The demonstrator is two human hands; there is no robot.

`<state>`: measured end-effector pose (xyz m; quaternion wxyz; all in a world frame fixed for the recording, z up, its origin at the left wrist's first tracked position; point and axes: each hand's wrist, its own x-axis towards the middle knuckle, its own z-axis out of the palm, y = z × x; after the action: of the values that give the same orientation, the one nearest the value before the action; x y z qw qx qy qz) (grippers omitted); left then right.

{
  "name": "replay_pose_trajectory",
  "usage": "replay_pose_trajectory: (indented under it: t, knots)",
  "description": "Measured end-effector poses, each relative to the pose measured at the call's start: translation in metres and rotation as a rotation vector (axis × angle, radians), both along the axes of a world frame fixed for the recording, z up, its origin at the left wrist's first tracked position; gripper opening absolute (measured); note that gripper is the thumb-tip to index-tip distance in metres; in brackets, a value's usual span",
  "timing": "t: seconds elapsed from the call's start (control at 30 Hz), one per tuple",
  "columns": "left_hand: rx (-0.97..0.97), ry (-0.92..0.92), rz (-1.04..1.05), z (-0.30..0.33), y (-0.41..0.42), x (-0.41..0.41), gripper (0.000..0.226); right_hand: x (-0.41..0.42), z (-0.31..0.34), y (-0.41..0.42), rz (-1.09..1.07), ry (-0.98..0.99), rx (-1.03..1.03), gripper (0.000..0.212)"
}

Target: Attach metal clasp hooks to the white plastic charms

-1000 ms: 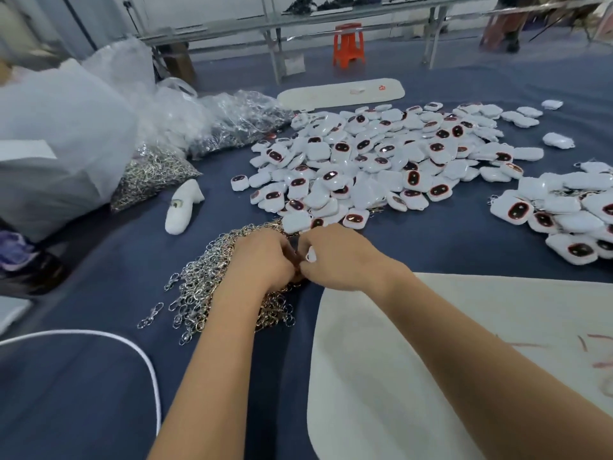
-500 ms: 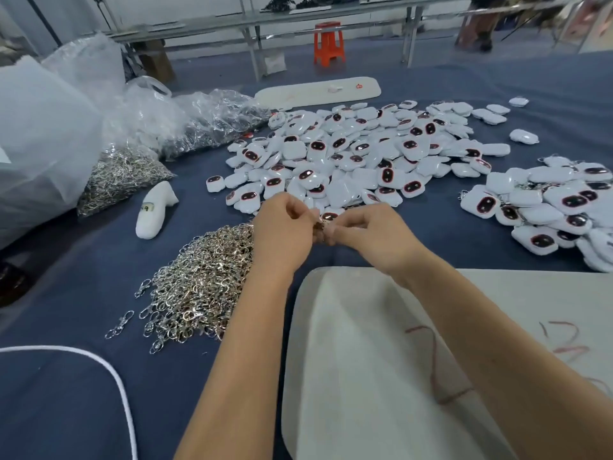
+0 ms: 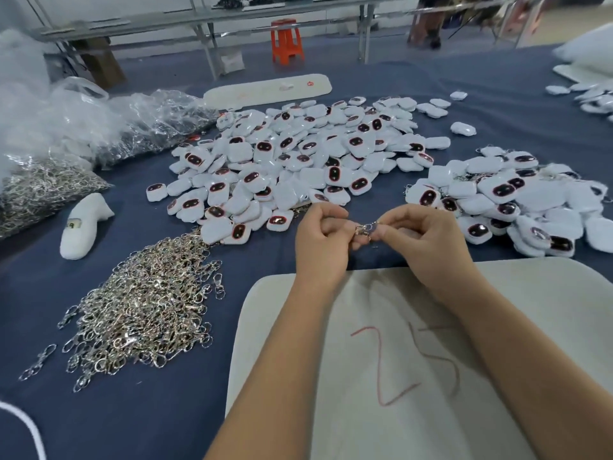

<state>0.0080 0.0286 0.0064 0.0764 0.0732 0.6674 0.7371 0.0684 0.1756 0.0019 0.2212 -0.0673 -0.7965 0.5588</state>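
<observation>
Most of the clasp hook (image 3: 365, 228) is covered by the curled fingers of the left hand (image 3: 320, 240) and right hand (image 3: 428, 240); whether a charm is held cannot be told. The bagged hooks (image 3: 36, 190) at the bench's left edge are cut off.

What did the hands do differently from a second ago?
The left hand and right hand rose off the loose pile of silver metal clasp hooks and now hold one small silver clasp hook up between them. A second ago they were pressed together low against the pile. The heaps of white plastic charms look unchanged.
</observation>
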Motion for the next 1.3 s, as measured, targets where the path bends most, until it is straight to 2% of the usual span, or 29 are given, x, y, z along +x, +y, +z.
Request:
replay_pose_trajectory:
  t: [0.17,0.33,0.53,0.87,1.1,1.3]
  knots:
    - [-0.083,0.034,-0.084,-0.0006,-0.0031,-0.0013,0.028,-0.0019,-0.0063,0.001,0.021,-0.007,-0.01,0.016]
    - [-0.196,0.155,-0.19,-0.0009,-0.0038,0.0028,0.008,-0.0012,-0.005,0.0007,0.048,-0.015,-0.098,0.016]
    - [-0.233,0.223,-0.177,-0.0024,-0.0031,0.0038,0.005,-0.001,-0.0062,0.0003,0.001,-0.014,-0.076,0.014]
    - [-0.304,0.435,-0.114,-0.006,-0.0037,0.0019,0.011,0.0034,-0.0019,-0.0088,-0.075,0.121,0.208,0.013]
    - [-0.215,0.393,-0.067,-0.0046,-0.0041,-0.001,0.009,0.0018,-0.0028,-0.0051,0.009,0.101,0.053,0.017]
    - [-0.238,0.399,-0.073,-0.0046,-0.0029,0.0,0.012,0.0022,-0.0042,-0.006,-0.023,0.131,0.108,0.017]
